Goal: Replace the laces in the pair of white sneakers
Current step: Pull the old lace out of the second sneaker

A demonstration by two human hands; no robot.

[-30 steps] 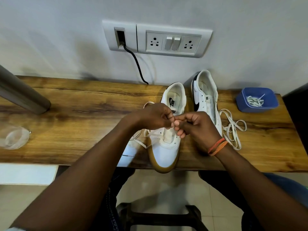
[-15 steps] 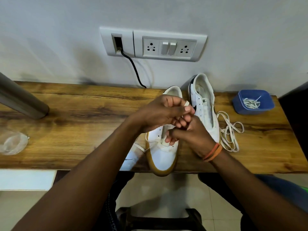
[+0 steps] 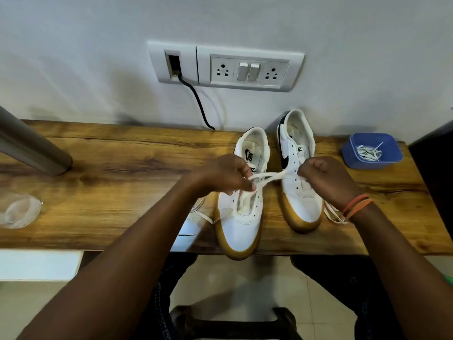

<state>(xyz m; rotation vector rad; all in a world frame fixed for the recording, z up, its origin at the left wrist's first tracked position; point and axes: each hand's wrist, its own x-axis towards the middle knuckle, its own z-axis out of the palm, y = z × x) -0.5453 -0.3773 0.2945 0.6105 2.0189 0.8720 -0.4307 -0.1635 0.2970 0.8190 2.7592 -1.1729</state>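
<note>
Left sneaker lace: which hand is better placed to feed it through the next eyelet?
Probably left. The left hand pinches the lace right over the left sneaker; the right hand grips the far end above the right sneaker.

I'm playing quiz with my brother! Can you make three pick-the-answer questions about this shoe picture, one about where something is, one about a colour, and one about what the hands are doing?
1. Where is the blue tub?
A. On the table, right of both sneakers
B. On the floor
C. Between the sneakers

2. What colour are the sneakers' soles?
A. Black
B. Tan
C. Green

3. What are the hands doing?
A. Resting flat on the table
B. Both holding one white lace stretched between them
C. Lifting a sneaker

Answers:
1. A: the tub sits on the wooden table past the right sneaker, with laces inside.
2. B: the left sneaker and the right one both show a tan rim at the toe.
3. B: the left hand and right hand each grip the lace above the sneakers.
</note>
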